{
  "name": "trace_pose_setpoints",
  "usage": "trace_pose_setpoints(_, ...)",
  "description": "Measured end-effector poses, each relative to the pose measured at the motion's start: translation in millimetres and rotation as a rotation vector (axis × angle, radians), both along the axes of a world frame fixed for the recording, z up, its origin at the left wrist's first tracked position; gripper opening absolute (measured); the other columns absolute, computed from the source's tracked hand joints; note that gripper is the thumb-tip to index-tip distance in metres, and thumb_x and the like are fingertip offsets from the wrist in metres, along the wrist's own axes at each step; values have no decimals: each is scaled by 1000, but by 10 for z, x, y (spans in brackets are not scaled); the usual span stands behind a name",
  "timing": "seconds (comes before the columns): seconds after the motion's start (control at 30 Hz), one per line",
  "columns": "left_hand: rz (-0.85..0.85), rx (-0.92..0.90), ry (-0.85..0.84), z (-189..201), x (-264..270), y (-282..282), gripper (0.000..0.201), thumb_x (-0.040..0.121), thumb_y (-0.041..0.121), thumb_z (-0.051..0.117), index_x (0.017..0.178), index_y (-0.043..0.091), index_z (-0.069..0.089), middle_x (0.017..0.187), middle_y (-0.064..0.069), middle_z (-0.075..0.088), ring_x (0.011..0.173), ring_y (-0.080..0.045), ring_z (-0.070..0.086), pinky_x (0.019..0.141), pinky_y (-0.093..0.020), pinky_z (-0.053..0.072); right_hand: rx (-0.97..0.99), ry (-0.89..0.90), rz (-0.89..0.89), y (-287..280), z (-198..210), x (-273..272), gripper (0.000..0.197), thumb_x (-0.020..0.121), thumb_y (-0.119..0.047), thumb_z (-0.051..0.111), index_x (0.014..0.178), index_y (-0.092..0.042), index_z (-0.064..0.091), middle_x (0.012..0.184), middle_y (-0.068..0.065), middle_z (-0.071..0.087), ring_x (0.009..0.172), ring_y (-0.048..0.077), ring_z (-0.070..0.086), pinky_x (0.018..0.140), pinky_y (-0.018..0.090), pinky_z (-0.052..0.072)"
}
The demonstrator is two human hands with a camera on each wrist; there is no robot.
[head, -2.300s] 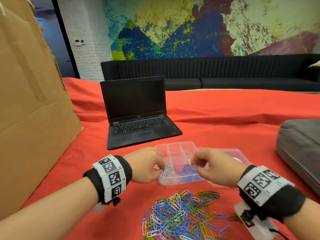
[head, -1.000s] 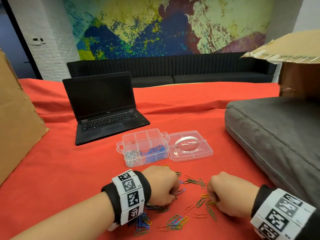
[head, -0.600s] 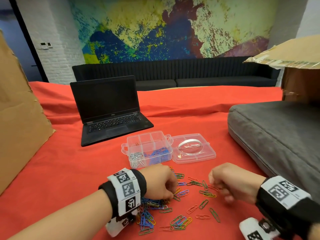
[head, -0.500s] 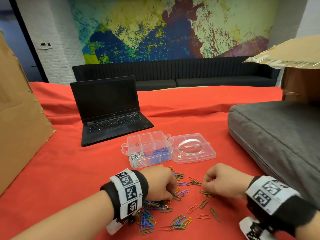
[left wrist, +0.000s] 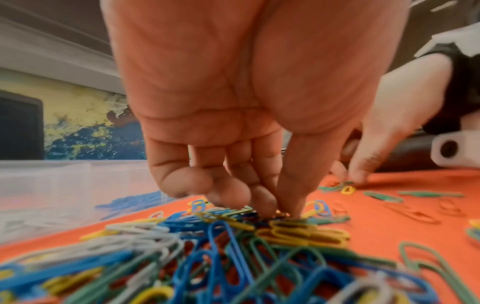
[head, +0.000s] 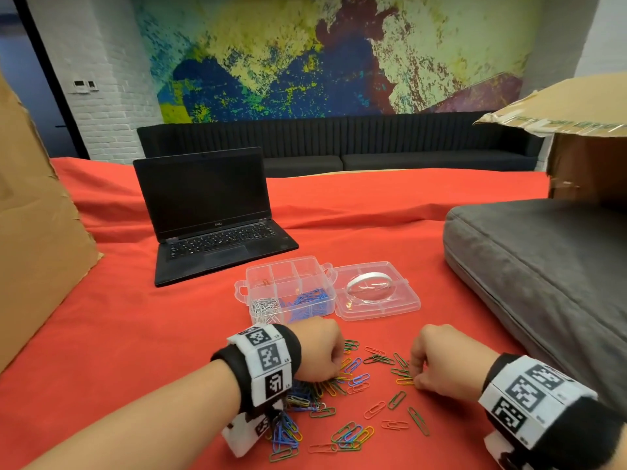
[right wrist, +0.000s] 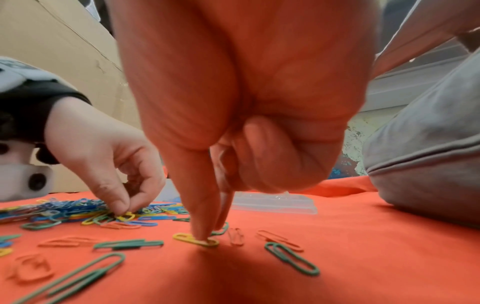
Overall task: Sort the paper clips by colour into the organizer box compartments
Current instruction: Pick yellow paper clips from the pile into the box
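Note:
Loose paper clips [head: 342,401] in several colours lie on the red cloth in front of me. The clear organizer box [head: 251,290] stands beyond them with its lid [head: 400,308] open, white clips [head: 264,305] and blue clips [head: 310,301] in its near compartments. My left hand [head: 336,368] reaches down into the dense pile [left wrist: 233,246], thumb and fingers bunched on a yellow clip [right wrist: 126,216]. My right hand [head: 415,379] is curled, its thumb and forefinger closing on a yellow clip [right wrist: 196,239] that lies flat on the cloth.
An open black laptop [head: 217,228] sits behind the box. A grey cushion [head: 543,266] fills the right side, with a cardboard box [head: 590,164] behind it. A tall cardboard sheet [head: 34,215] stands at the left.
Both hands came back from the organizer box to the loose clips. In the last half second my right hand dropped onto a yellow clip, while the left stayed in the pile.

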State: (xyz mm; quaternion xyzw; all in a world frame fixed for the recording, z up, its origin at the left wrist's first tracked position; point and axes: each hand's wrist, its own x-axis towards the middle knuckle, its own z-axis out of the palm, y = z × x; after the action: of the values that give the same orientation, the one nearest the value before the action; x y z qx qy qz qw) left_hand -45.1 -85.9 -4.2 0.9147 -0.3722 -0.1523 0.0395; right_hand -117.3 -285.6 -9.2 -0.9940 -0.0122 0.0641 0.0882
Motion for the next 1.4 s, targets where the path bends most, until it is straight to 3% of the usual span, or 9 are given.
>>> trace_pose_setpoints(0.33,284,-638,546,33,82,362,13,82,1,66,82,13,65,57,7,61,47,-5,54,51,-20,48,-173,3,98,101,-14,-34,8,79,-17,50,75,-23,54,90,5,67,71,22,50,65,23,43)
trace_pose_setpoints(0.5,424,-976,927,-43,53,479,22,66,0,47,80,8,62,60,-6,47,48,-15,48,46,-23,42,-88,45,115,17,30,-68,8,77,-23,55,74,-25,62,62,-11,50,56,4,45,51,12,34)
trace_pose_setpoints(0.7,588,-1171,1259,84,-44,449,13,75,11,34,63,11,40,65,-7,37,49,-16,31,45,-21,28,-125,48,128,88,43,-106,15,82,-27,59,90,-20,70,71,-9,60,69,11,50,56,17,39)
trace_pose_setpoints(0.83,419,-723,584,95,-72,384,26,87,25,61,64,17,53,55,4,39,41,-9,30,41,-16,26,-14,124,68,66,42,-131,18,83,-22,49,65,-20,53,62,-5,51,58,13,45,52,17,37)
trace_pose_setpoints(0.93,100,-218,50,117,-111,364,13,87,31,65,90,20,72,69,8,56,53,-1,42,54,-15,34,904,336,-178,73,90,-143,18,77,-15,43,59,-16,46,56,3,42,43,14,36,40,20,29)
trace_pose_setpoints(1.07,33,10,-64,74,-173,322,15,87,29,65,99,21,71,77,7,51,73,-10,48,69,-23,39,1599,548,-317,106,170,-121,19,75,-16,35,61,-10,46,65,13,48,45,19,37,38,18,29)
trace_pose_setpoints(1.17,52,10,-54,61,-144,324,10,87,22,63,93,16,69,70,7,50,72,-14,48,67,-23,38,1411,536,-299,232,145,-99,22,83,-23,48,63,-15,48,58,3,40,42,12,28,36,15,21)
trace_pose_setpoints(1.3,106,-61,-17,95,-107,384,11,88,20,63,94,14,69,63,13,44,57,-4,41,63,-20,35,532,269,92,437,22,-128,10,79,-29,70,71,-22,68,50,-9,48,45,2,39,46,18,37)
trace_pose_setpoints(1.4,122,-93,-30,93,-105,409,12,86,24,66,97,20,69,64,13,43,61,-6,42,63,-20,34,194,167,294,561,39,-174,15,75,-31,72,89,-24,73,52,-14,52,48,-3,46,48,6,30)
